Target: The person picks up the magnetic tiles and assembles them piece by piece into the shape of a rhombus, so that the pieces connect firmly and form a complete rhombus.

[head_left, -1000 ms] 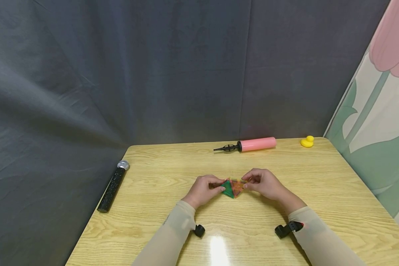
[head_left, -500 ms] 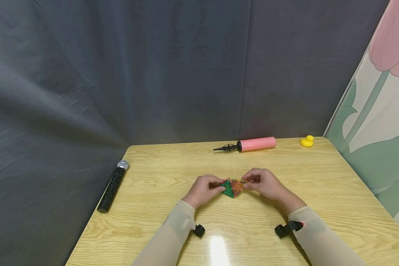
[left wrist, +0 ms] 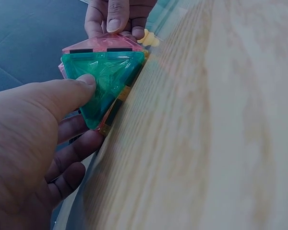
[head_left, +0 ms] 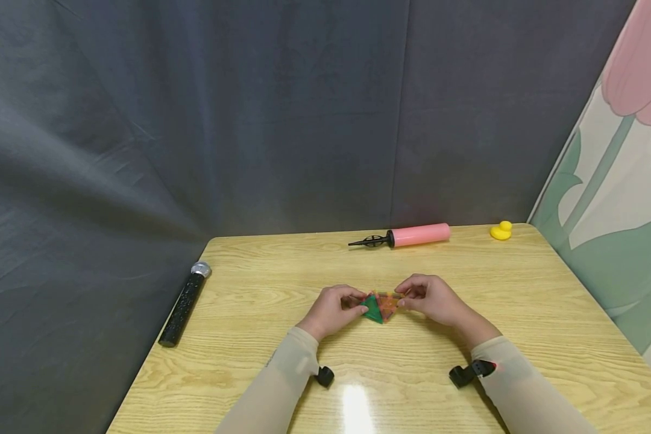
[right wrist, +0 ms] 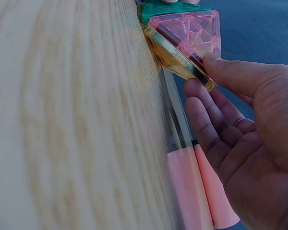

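Translucent magnetic tiles are joined edge to edge low over the middle of the table. A green triangular tile faces the left wrist view, with a pink tile behind it. Along the lower side of the pink tile runs a yellow tile. My left hand pinches the green tile, thumb on its face and fingers behind. From the other side, my right hand pinches the corner where the pink and yellow tiles meet, its thumb on the pink one. Whether the tiles touch the table is unclear.
A pink hand pump with a black nozzle lies at the table's back edge. Right of it sits a yellow rubber duck. Near the left edge lies a black microphone. A dark curtain hangs behind the wooden table.
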`<state>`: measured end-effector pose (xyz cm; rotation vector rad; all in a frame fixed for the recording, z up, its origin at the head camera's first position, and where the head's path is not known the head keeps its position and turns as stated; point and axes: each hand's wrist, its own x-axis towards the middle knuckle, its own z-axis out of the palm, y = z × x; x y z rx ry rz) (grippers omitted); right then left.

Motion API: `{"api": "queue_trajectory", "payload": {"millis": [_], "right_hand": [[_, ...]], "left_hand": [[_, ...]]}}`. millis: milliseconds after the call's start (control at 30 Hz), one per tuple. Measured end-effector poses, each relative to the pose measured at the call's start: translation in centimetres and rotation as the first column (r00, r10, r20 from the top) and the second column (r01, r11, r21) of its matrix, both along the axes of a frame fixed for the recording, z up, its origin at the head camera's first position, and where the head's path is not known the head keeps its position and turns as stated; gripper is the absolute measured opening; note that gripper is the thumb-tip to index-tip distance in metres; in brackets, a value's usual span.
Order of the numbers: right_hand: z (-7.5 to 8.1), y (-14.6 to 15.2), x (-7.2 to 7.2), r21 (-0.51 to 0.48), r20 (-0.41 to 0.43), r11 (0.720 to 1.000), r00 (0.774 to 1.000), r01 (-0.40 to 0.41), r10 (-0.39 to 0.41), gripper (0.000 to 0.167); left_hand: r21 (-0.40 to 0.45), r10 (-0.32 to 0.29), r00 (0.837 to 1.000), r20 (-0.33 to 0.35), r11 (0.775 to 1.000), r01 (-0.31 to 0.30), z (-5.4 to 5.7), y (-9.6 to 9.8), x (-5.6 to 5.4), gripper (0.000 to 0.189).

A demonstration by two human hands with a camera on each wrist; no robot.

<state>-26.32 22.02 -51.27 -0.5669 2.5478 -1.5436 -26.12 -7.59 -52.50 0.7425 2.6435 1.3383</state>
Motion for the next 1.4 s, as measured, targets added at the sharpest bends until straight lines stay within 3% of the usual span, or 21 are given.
{"api": "queue_trajectory", "payload": {"millis": [867,1133,1400], "right_hand": [[0.1,0.7,-0.5,0.023,-0.072,0.999,0.997,0.043,-0.041,0.016],[0.2,1.1,-0.6,0.034,-0.077,0.998,0.996,0.056,-0.054,0.018],[0.6,1.7,-0.9,0.047,-0.095,0.992,0.989,0.119,-0.114,0.023]], "left_hand": [[0.004,-0.002,1.000,0.026,1.000,0.001,0.2,-0.9,-0.4,0.029],[0.010,0.039,0.999,0.014,0.999,-0.039,0.5,-1.8,-0.8,0.029],[0.012,0.119,0.993,-0.028,0.993,-0.118,1.3,-4.0,-1.6,0.033]]}}
